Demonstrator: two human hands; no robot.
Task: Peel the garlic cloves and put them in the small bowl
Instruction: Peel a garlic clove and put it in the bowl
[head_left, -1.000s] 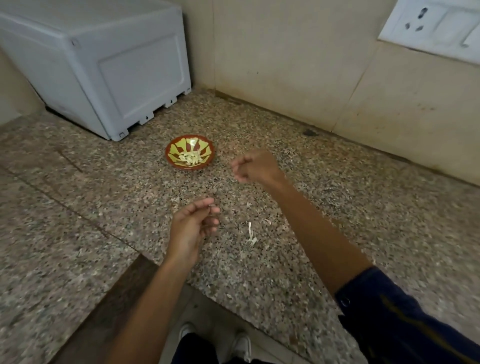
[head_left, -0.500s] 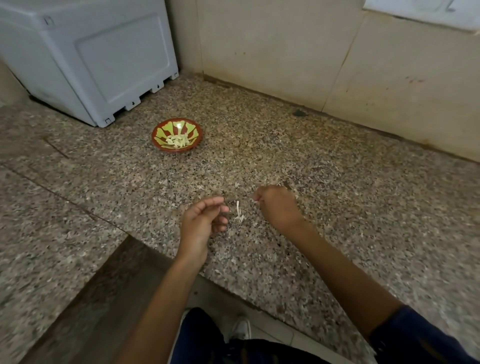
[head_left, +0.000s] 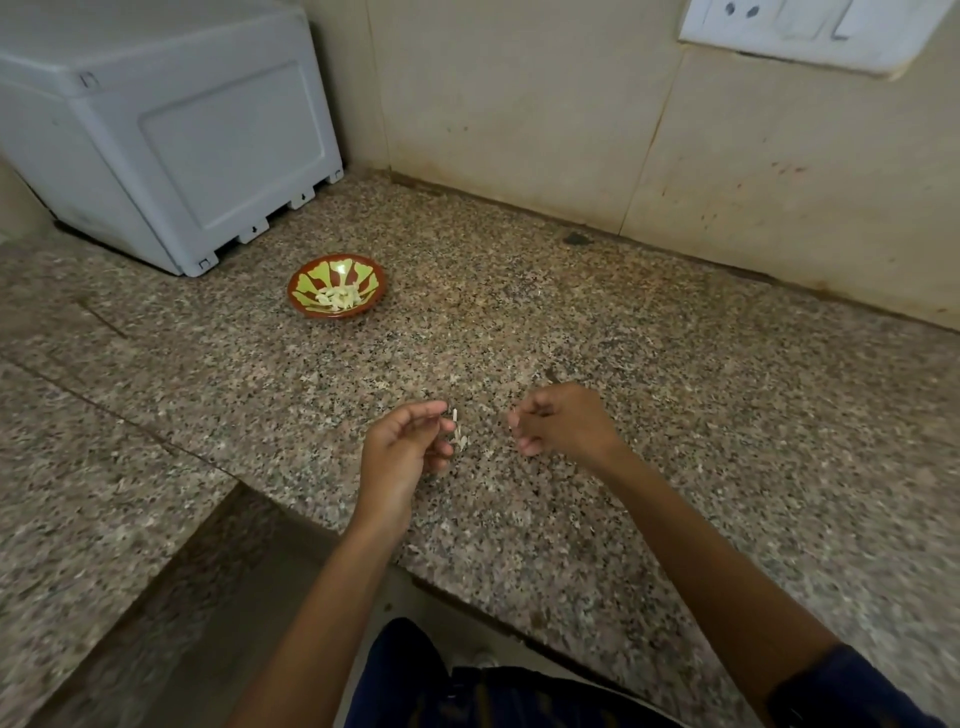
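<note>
A small red-and-green bowl (head_left: 337, 291) sits on the granite counter (head_left: 675, 415) and holds several peeled garlic cloves (head_left: 337, 298). My left hand (head_left: 405, 447) hovers over the counter's front part with its fingers loosely curled, and I see nothing in it. Pale garlic skin scraps (head_left: 458, 434) lie on the counter just off its fingertips. My right hand (head_left: 563, 421) is a short way to the right, fingers curled in. It pinches a small pale garlic piece (head_left: 513, 418) at its fingertips. Both hands are well in front of the bowl.
A large white plastic box (head_left: 171, 135) stands at the back left, just behind the bowl. A tiled wall (head_left: 571, 130) with a switch plate (head_left: 810, 31) bounds the counter at the back. The counter's front edge steps down to the floor near my legs.
My right hand has come back from beside the bowl to the front of the counter, near the skin scraps. My left hand has stayed roughly in place.
</note>
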